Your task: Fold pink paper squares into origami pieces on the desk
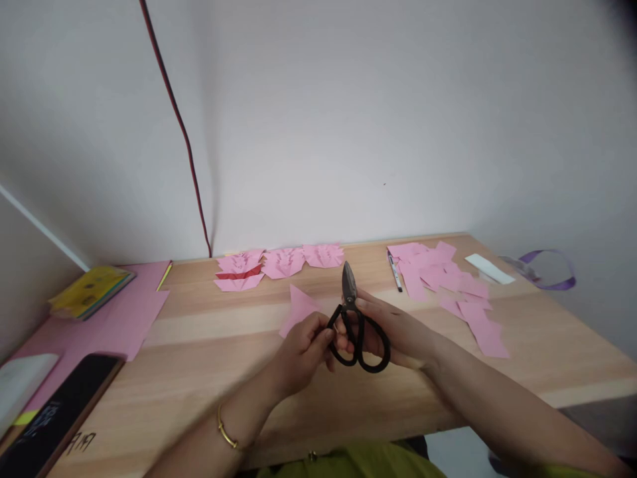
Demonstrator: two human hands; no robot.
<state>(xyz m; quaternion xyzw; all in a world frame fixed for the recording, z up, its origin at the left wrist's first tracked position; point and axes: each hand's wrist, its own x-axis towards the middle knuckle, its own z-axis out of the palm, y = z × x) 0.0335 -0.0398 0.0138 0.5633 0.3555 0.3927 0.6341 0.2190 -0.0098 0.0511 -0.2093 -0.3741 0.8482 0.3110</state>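
Observation:
A pair of black-handled scissors (350, 303) is held over the table, blades closed and pointing away from me. My left hand (304, 345) pinches the left handle loop between thumb and fingers. Behind the scissors, my right hand (391, 323) grips them from the right side; some of its fingers are hidden by the handles. Beyond my left hand, a folded pink paper piece (299, 307) lies on the wooden table (199, 372).
Pink cut-paper shapes (283, 263), one with a red strip, line the back edge. Pink scraps (448, 275) and a pen (395, 271) lie right, near a white strip (490, 269). Left are pink sheets (109, 318), a yellow packet (92, 292) and a phone (64, 411).

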